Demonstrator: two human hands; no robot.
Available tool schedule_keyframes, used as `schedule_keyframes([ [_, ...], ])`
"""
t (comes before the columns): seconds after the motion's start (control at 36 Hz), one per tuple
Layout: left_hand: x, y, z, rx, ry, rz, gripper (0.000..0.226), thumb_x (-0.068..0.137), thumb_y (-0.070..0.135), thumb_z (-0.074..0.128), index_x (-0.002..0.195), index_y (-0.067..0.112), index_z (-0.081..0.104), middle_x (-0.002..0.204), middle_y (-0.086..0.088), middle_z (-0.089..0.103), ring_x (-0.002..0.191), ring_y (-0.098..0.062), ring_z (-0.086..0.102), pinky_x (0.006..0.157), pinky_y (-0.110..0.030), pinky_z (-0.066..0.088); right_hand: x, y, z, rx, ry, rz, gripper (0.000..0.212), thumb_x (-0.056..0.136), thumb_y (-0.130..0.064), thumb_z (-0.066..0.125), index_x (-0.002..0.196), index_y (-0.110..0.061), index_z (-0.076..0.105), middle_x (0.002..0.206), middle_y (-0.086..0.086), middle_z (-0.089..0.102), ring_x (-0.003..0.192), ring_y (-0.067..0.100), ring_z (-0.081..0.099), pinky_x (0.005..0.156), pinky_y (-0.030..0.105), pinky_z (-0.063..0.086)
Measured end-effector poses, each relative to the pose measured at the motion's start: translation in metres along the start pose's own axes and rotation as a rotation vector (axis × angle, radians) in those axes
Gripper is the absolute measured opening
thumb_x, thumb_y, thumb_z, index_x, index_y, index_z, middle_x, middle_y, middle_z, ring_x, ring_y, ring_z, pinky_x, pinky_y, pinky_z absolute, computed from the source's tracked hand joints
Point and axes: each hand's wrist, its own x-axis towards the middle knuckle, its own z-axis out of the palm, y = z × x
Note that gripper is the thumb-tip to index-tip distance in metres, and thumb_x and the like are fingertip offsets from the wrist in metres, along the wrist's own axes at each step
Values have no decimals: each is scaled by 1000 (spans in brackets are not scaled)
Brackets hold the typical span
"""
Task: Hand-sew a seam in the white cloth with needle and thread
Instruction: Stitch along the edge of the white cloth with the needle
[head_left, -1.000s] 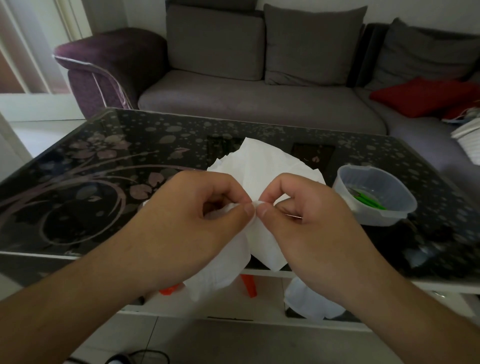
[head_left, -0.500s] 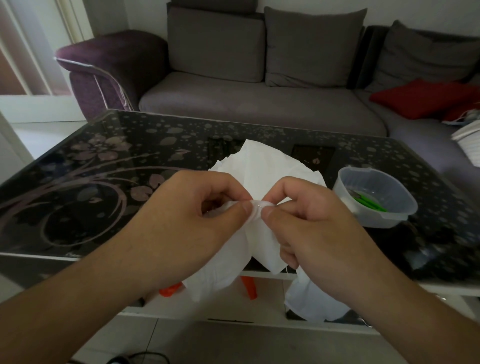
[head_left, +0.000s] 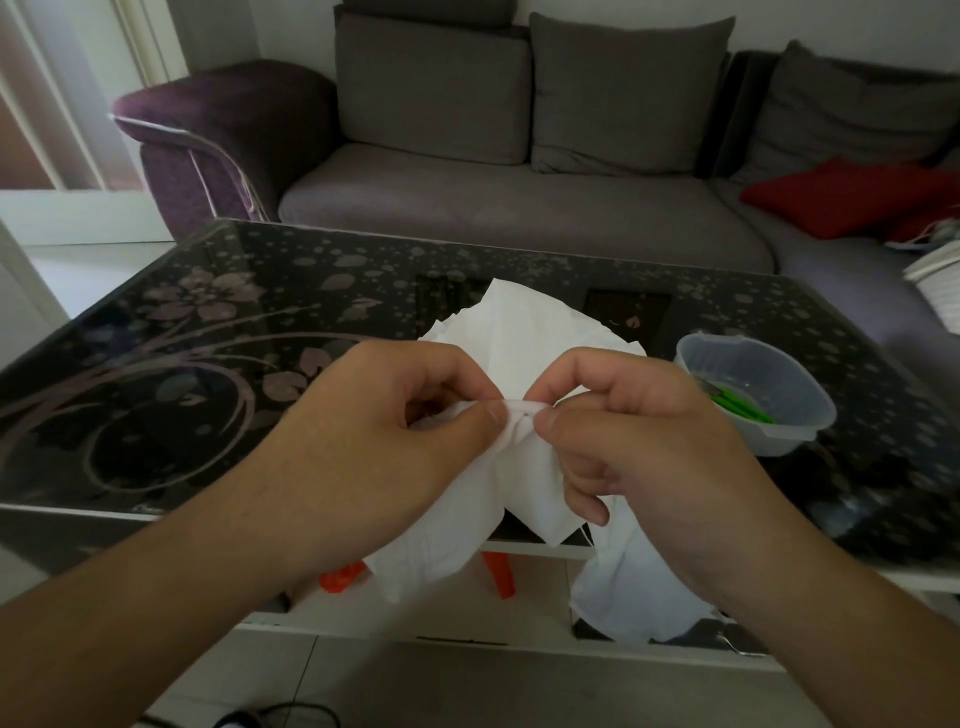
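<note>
Two hands meet at frame centre: left hand (head_left: 395, 431) and right hand (head_left: 639, 441) each pinch the crumpled white cloth (head_left: 524, 338), its rolled edge running horizontally between thumbs; needle unseen.

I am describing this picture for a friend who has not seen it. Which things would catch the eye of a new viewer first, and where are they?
First, the two hands in the centre: the left hand and the right hand both pinch a folded edge of the white cloth, which hangs over the near edge of the dark flowered glass table. To the right stands a clear plastic tub with something green inside.
</note>
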Motion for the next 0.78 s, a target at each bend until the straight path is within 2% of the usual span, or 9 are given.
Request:
schedule_keyframes([
  [0.08,-1,1,-1,8,-3,-2,15,89,39,62,89,34,75,86,17,74,85,-3,71,73,-19,51,2,1,-3,45,-31,-3,13,95,7,55,89,5,66,52,7,32,47,16,28,46,32,35],
  [0.28,-1,3,-2,2,-22,2,15,90,39,61,86,34,75,84,15,74,82,-7,70,71,-24,51,3,4,-4,129,-121,-11,10,94,7,56,88,7,63,52,5,31,47,16,27,46,32,32],
  [0.33,-1,3,-2,-3,-31,-1,16,89,40,61,86,35,75,85,16,74,83,-6,70,73,-24,52,4,4,-5,161,-153,-21,7,89,1,60,87,7,63,52,4,30,47,16,26,46,30,33],
  [0.42,-1,3,-3,-31,-46,-4,15,92,36,62,86,33,75,84,13,74,81,-7,70,73,-25,51,5,5,-7,216,-182,-10,15,83,-6,59,87,8,61,52,4,28,46,16,24,44,28,33],
  [0.58,-2,3,-3,-71,-72,-9,15,93,36,62,86,33,75,84,12,75,79,-7,70,72,-26,50,5,9,-5,331,-217,0,8,83,-5,57,82,-3,65,52,1,25,46,15,20,44,28,28],
  [0.78,-1,2,-3,-131,-70,-26,17,91,39,62,84,32,76,82,10,76,76,-6,70,69,-20,49,7,12,-4,427,-285,-4,7,87,-6,55,86,-2,61,55,1,23,47,15,21,46,27,31],
])
